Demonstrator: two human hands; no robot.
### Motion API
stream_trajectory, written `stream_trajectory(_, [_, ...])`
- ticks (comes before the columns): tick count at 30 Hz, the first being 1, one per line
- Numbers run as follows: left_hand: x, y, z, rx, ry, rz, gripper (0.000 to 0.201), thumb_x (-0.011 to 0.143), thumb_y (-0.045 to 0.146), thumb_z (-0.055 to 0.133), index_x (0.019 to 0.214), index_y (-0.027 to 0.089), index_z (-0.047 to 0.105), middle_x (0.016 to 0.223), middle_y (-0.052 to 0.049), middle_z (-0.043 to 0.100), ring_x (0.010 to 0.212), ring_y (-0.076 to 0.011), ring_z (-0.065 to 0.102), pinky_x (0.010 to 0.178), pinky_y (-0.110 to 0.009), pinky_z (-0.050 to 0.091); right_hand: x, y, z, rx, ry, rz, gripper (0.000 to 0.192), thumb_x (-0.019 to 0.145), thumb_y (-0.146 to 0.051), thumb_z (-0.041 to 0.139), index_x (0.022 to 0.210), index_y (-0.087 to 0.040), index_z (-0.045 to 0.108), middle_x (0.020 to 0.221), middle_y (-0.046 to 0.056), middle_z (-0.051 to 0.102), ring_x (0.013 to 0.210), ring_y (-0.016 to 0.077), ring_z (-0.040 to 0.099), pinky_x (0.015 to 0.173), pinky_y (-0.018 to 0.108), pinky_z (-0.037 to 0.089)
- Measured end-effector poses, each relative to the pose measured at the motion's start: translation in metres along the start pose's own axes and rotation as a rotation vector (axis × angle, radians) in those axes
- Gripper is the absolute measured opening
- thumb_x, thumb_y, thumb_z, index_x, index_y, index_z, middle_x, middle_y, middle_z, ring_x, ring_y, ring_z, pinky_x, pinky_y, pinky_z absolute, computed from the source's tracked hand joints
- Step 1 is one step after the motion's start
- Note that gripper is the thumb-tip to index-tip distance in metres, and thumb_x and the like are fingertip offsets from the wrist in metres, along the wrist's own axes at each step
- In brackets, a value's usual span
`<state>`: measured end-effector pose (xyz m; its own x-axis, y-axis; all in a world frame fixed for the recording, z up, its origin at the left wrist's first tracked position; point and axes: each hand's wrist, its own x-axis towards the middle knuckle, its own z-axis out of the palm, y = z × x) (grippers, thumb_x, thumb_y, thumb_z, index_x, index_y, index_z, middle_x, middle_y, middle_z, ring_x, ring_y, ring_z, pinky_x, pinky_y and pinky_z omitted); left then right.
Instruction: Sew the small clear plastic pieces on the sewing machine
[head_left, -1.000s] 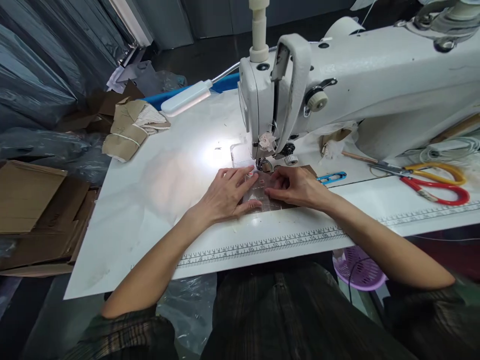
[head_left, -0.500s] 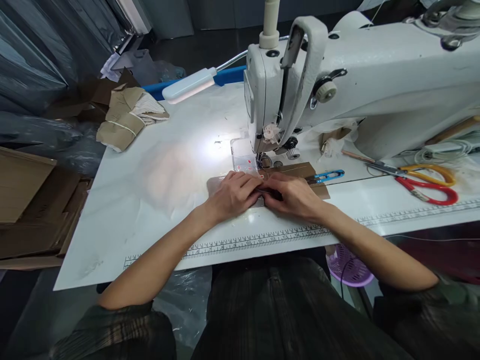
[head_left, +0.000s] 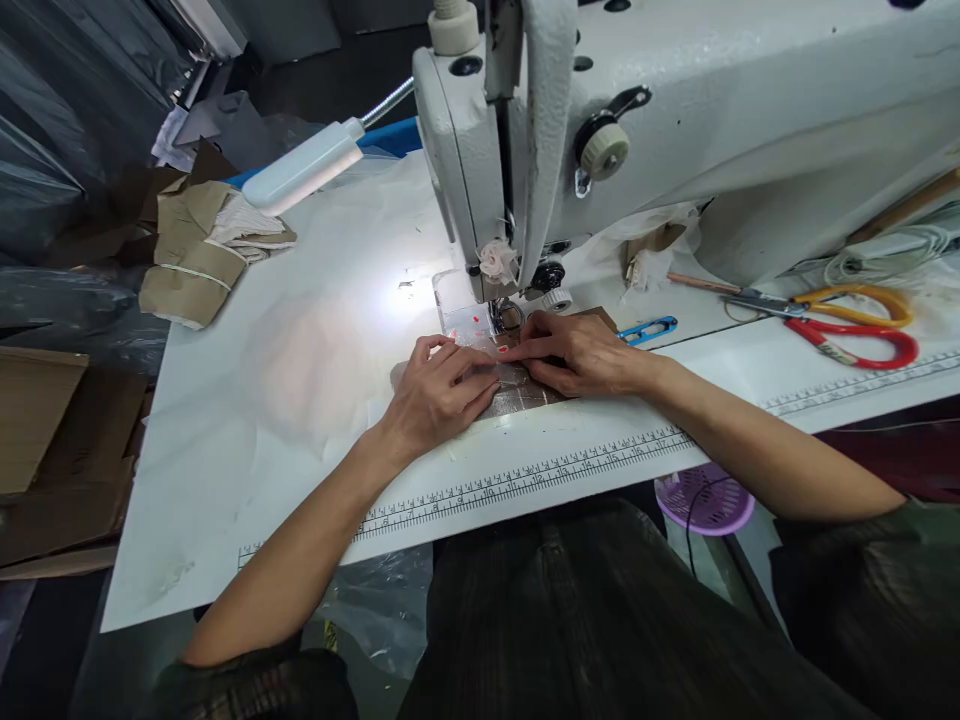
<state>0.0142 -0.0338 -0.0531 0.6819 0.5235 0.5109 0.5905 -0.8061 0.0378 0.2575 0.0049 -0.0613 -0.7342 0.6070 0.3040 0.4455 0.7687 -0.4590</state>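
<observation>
Since half a second ago, your two hands have slid the brown piece back up toward the needle, and more of its clear gridded overlay shows between them than before.

Your left hand lies flat on the left part of the piece, fingers loosely curled and pressing down, gripping nothing. Your right hand rests on the right part, fingers stretched leftward toward the presser foot, fingertips pressed on the material rather than closed round it. The two hands nearly meet at the fingertips. The brown piece lies flat on the white tabletop, its far edge just in front of the presser foot, under the head of the white sewing machine.

The machine's lamp throws a bright patch on the tabletop to the left of the needle. A blue thread snip lies just beyond your right hand. Farther right, scissors with red and yellow handles lie on the machine bed. A printed ruler runs along the near edge of the tabletop. At the far left corner sits a bundle of brown cut pieces held by a band. A purple basket shows below the tabletop edge under your right forearm.
</observation>
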Motion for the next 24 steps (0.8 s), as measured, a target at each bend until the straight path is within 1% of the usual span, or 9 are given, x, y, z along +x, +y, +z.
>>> stream_trajectory(4, [0.002,-0.002,-0.002,-0.030,-0.048,0.000,0.010,0.091,0.018,0.061,0.089,0.024,0.070,0.099,-0.001,0.076,0.081,-0.0156,0.068,0.087,-0.041,0.047,0.001,-0.002,-0.002,-0.064,-0.048,0.000,0.034,0.092,-0.025,0.051,0.120,-0.025,0.071,0.108,0.008,0.064,0.089,0.0200,0.058,0.070,0.029,0.042])
stream_trajectory(8, [0.002,-0.003,-0.001,-0.087,-0.075,-0.016,0.011,0.092,0.018,0.061,0.090,0.023,0.070,0.098,0.000,0.077,0.082,-0.0146,0.069,0.083,-0.038,0.049,0.002,-0.008,-0.002,-0.105,-0.067,0.039,0.034,0.093,-0.026,0.051,0.120,-0.024,0.071,0.108,0.010,0.062,0.091,0.0222,0.057,0.068,0.030,0.041])
stream_trajectory(12, [0.002,-0.002,-0.002,-0.113,-0.061,-0.067,0.008,0.092,0.022,0.062,0.090,0.024,0.069,0.098,0.002,0.077,0.082,-0.0139,0.070,0.088,-0.040,0.047,0.002,-0.014,0.000,-0.117,-0.064,0.110,0.034,0.092,-0.026,0.053,0.120,-0.025,0.071,0.110,0.011,0.062,0.092,0.0238,0.058,0.064,0.030,0.042])
stream_trajectory(15, [0.003,0.000,-0.002,-0.086,-0.053,-0.073,0.009,0.092,0.024,0.062,0.087,0.025,0.070,0.096,0.003,0.077,0.081,-0.0144,0.071,0.094,-0.044,0.045,0.000,-0.013,0.000,-0.025,-0.021,0.146,0.035,0.092,-0.026,0.051,0.121,-0.025,0.071,0.111,0.010,0.064,0.090,0.0227,0.060,0.068,0.031,0.044])
stream_trajectory(17, [0.003,0.000,-0.002,-0.058,-0.047,-0.045,0.010,0.092,0.023,0.062,0.086,0.024,0.070,0.094,0.003,0.077,0.080,-0.0147,0.071,0.096,-0.045,0.044,-0.001,-0.011,-0.001,0.109,0.032,0.186,0.037,0.092,-0.025,0.050,0.123,-0.022,0.070,0.107,0.009,0.067,0.088,0.0207,0.062,0.075,0.032,0.047])
stream_trajectory(19, [0.003,0.000,-0.001,-0.033,-0.038,-0.004,0.010,0.091,0.022,0.062,0.085,0.023,0.070,0.092,0.003,0.077,0.077,-0.0145,0.071,0.097,-0.046,0.043,-0.002,-0.008,-0.002,0.261,0.091,0.267,0.037,0.092,-0.023,0.048,0.122,-0.017,0.070,0.102,0.008,0.071,0.085,0.0187,0.064,0.079,0.031,0.048])
stream_trajectory(22, [0.002,-0.002,0.001,0.002,-0.026,0.037,0.009,0.091,0.022,0.062,0.086,0.023,0.070,0.093,0.002,0.077,0.073,-0.0139,0.070,0.097,-0.047,0.044,-0.003,-0.006,-0.003,0.391,0.153,0.415,0.035,0.091,-0.021,0.047,0.115,-0.015,0.072,0.092,0.006,0.073,0.077,0.0166,0.064,0.074,0.029,0.049])
stream_trajectory(24, [0.001,-0.002,0.002,0.023,-0.019,0.053,0.008,0.092,0.023,0.062,0.088,0.023,0.069,0.094,0.002,0.077,0.072,-0.0138,0.069,0.097,-0.047,0.045,-0.004,-0.007,-0.002,0.377,0.160,0.439,0.034,0.090,-0.021,0.047,0.111,-0.015,0.073,0.087,0.006,0.073,0.071,0.0158,0.062,0.068,0.028,0.048])
